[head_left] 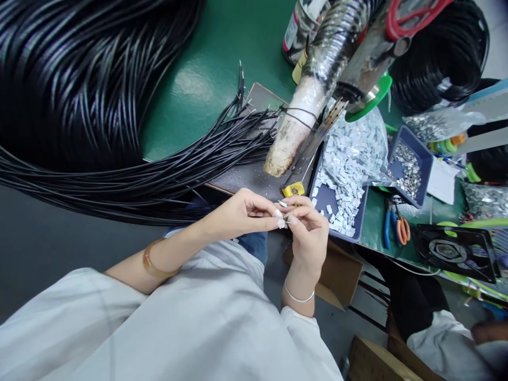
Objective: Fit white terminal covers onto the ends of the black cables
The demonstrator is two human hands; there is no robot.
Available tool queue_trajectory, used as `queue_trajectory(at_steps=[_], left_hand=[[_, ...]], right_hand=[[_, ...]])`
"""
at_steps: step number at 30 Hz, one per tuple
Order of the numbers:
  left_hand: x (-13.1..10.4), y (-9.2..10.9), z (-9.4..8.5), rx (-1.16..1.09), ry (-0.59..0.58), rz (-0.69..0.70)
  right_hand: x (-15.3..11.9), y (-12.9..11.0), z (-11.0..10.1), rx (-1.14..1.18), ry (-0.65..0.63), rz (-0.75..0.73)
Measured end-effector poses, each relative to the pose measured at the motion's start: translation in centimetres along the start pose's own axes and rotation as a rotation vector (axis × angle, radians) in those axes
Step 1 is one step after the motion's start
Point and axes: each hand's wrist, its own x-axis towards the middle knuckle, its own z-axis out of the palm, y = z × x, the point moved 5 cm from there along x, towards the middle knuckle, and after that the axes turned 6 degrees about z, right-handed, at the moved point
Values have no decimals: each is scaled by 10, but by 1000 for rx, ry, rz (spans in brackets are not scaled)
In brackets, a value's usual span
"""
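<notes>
My left hand [254,211] is closed in a pinch in front of my body, with a small white connector-like piece [281,223] at its thumb and fingertips. Facing it, my right hand [307,225] is also pinched shut, its fingertips meeting the same spot. Thin coloured wire [289,223], with red and green showing, is between the right thumb and fingers; most of it is hidden. Close beyond the hands lies a bundle of black cables [206,169], with stripped ends over a dark board [254,177]. A blue tray [359,222] of small white pieces sits right of my right hand.
A foil-wrapped duct [317,79] hangs low over the board, beside a yellow block [293,189]. Further right are a smaller tray [424,180] of metal parts, pliers [388,227] and a black fan [452,251]. Another person's sleeve [444,338] shows lower right.
</notes>
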Motion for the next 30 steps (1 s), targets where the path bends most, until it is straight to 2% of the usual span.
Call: queue_trajectory(at_steps=[5,11,14,16,18,20,23,25,27,30], left_hand=[[0,5,-8,97,187,67],[-4,17,-1,327,214,209],[-4,13,2,211,197,156],[-2,9,2,82,190,100],[0,6,-2,13,224,57],[1,4,-7,-15,276,25],[2,5,-10,-23,316,26],[2,7,-11,-16,327,42],[2,7,-11,3,335,44],[2,7,-12,18,322,45]], right_hand=[[-5,-5,-5,-109,193,-38],[-8,-11,1,-230,185,-104],[-6,-12,4,-193,218,-118],[-7,-15,2,-168,295,-141],[-11,-21,-1,-194,414,-210],[-17,-28,0,-284,473,-328],[-24,-33,10,-482,409,-505],[-24,-31,15,-546,382,-560],[-21,-26,13,-512,390,-521],[-12,-19,8,-410,385,-382]])
